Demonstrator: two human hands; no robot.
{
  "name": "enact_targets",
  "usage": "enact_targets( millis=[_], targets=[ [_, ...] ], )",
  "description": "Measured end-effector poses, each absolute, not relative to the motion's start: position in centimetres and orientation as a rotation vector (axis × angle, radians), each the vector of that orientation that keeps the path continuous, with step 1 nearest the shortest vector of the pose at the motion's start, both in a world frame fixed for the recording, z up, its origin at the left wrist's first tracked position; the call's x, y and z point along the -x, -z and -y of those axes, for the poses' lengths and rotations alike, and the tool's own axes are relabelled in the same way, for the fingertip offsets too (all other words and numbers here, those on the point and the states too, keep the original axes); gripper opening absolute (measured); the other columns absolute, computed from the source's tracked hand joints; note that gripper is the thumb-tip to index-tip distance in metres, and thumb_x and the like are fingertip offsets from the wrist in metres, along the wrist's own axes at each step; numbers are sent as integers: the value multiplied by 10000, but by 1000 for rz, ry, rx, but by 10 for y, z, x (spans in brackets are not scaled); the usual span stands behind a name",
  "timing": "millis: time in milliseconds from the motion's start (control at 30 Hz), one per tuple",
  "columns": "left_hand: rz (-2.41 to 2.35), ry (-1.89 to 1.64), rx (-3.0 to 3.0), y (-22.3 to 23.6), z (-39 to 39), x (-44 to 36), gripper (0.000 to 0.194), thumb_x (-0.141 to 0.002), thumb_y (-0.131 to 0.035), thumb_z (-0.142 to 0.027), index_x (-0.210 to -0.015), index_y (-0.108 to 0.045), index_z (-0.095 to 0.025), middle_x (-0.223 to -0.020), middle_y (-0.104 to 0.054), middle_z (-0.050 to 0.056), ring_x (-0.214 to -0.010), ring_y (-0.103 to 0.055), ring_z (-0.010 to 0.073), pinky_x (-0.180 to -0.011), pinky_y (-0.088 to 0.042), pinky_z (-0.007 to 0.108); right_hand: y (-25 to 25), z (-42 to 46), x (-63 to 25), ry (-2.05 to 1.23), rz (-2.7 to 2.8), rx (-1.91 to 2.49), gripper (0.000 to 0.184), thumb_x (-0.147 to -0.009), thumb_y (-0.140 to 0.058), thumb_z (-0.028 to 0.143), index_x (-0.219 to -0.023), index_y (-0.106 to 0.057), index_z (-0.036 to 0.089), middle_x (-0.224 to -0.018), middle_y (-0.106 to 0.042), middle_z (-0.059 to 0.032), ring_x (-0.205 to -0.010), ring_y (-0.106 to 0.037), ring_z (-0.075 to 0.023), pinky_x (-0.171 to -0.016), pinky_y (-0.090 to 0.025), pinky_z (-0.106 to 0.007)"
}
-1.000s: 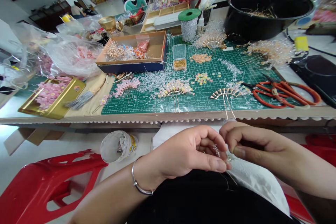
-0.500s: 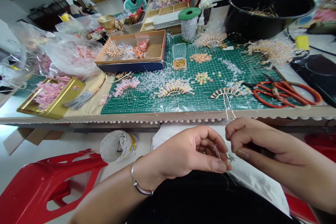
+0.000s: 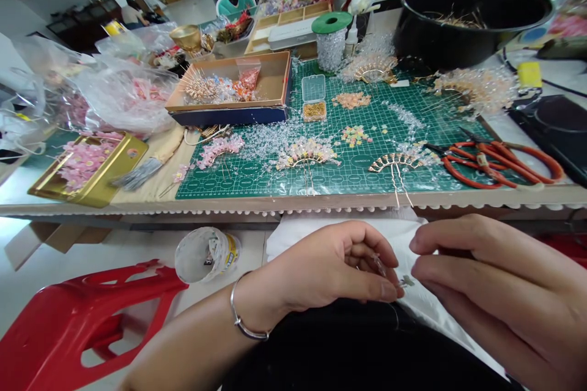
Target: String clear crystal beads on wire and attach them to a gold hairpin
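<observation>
My left hand (image 3: 330,263) is closed, with thumb and fingertips pinching a small beaded wire piece (image 3: 406,281) of clear beads; thin wire ends hang below it. To its right, my right hand (image 3: 495,287) has its fingers stretched out and slightly apart, with nothing visible in them; its tips are close to the beaded piece. Both hands are over my lap, below the table edge. On the green cutting mat (image 3: 257,180) above them lie a gold hair comb (image 3: 397,163) partly set with beads, a fuller beaded comb (image 3: 306,153) and a pink flower comb (image 3: 221,149).
Red-handled pliers (image 3: 504,162) lie at the mat's right. Loose clear beads (image 3: 275,137) and yellow-pink pieces (image 3: 355,135) are spread about. Behind are a cardboard box (image 3: 229,113), a bead spool (image 3: 330,43) and a black basin (image 3: 472,30). A red stool (image 3: 92,317) stands lower left.
My right hand has moved slightly right and toward the camera, and its curled fingers have straightened. My left hand keeps its pinch in nearly the same place.
</observation>
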State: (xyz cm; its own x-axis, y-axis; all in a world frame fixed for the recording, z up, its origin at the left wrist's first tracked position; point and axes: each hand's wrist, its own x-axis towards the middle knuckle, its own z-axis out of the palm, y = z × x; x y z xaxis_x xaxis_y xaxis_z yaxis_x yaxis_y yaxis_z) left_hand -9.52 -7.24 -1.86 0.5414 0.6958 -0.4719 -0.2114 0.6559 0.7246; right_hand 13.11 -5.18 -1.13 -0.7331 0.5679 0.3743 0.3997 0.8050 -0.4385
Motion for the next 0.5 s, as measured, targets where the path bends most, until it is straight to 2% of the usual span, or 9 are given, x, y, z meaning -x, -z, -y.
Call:
enact_targets(
  millis=[167, 333, 500],
  targets=[
    [-834, -584, -672, 16, 70, 96, 440, -646, -927, -352, -917, -640, -158, -807, -653, 5, -722, -637, 113, -695, -479, 256, 17, 47, -130, -501, 2503, 710, 232, -896, -529, 140, -1059, -603, 286, -1099, -626, -73, -913, -687, -259, -763, -595, -384],
    [-805, -543, -679, 18, 68, 98, 406, -708, -883, -415, -912, -656, -147, -823, -704, 38, -709, -648, 108, -710, -519, 257, 17, 44, -131, -625, 2543, 747, 215, -924, -526, 162, -1081, -581, 297, -1161, -570, -87, -956, -671, -267, -749, -586, -390],
    [-830, -512, -687, 20, 66, 98, 429, -696, -887, -431, -929, -661, -150, -797, -721, 41, -690, -664, 119, -702, -527, 265, 19, 48, -135, -705, 2560, 831, 145, -928, -553, 226, -1054, -571, 295, -1260, -551, -93, -1068, -665, -307, -802, -595, -406]
  ],
)
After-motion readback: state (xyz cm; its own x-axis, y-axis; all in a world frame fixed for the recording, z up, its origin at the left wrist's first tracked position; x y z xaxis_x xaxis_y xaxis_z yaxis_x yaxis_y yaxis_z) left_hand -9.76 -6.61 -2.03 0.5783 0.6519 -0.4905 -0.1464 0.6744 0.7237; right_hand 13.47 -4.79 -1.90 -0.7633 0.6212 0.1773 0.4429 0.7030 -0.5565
